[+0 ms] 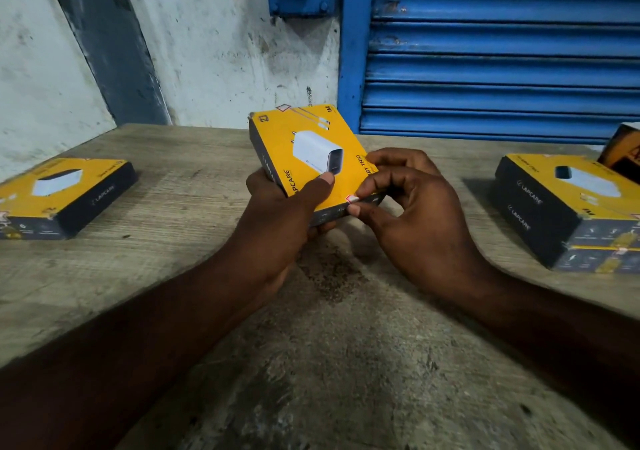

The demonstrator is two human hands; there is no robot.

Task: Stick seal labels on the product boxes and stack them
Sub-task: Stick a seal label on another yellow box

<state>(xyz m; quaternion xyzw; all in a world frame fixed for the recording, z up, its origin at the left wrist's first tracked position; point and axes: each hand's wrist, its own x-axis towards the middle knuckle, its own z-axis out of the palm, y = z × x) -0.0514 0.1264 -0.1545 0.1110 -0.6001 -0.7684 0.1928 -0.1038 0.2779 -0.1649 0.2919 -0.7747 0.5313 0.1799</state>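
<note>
Left hand (277,228) grips a yellow-and-black cardboard box (304,145); right hand (415,214) pinches its red-white seal label (351,198). Two stacked boxes (554,207) look done; a lone box (69,193) waits.

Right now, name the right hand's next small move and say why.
Probably press the seal label flat over the edge: the right hand pinches it at the near corner of the Lapcare charger box, which the left hand grips.
</note>
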